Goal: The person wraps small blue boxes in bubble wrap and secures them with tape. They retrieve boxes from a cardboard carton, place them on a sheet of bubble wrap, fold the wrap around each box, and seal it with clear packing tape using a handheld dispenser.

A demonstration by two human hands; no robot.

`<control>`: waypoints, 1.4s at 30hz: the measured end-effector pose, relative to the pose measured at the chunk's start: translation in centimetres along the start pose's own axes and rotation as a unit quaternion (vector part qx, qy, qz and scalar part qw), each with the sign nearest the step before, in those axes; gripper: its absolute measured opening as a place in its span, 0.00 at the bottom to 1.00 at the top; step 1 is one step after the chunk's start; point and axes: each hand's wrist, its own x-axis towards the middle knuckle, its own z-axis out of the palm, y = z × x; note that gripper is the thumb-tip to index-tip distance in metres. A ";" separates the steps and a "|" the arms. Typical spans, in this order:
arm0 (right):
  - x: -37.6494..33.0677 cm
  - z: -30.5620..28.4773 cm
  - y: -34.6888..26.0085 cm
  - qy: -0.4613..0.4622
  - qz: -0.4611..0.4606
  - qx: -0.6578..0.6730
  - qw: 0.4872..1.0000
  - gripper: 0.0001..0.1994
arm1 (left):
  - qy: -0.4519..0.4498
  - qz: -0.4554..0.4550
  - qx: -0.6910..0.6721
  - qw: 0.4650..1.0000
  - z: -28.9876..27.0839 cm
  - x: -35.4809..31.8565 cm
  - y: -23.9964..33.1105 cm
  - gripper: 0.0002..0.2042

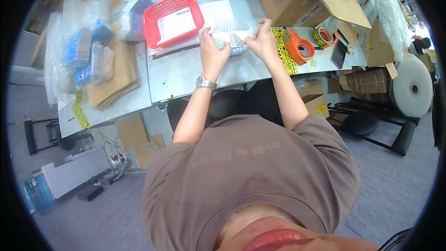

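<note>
The left hand (215, 53) and right hand (263, 45) grip a bubble-wrapped packet (238, 40) in their fingers (225, 50), near a red basket (150, 25) on the table (179, 74).

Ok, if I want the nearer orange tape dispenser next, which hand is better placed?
Your right hand, likely: the tape dispenser lies to its right, while your left hand is across the bubble-wrapped bundle. Both are on the bundle, so the right would probably let go first.
</note>
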 end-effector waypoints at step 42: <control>0.4 5.3 4.3 -0.127 0.078 0.571 0.808 0.24 | -0.168 -0.051 -0.298 0.938 0.2 3.8 -6.8 0.21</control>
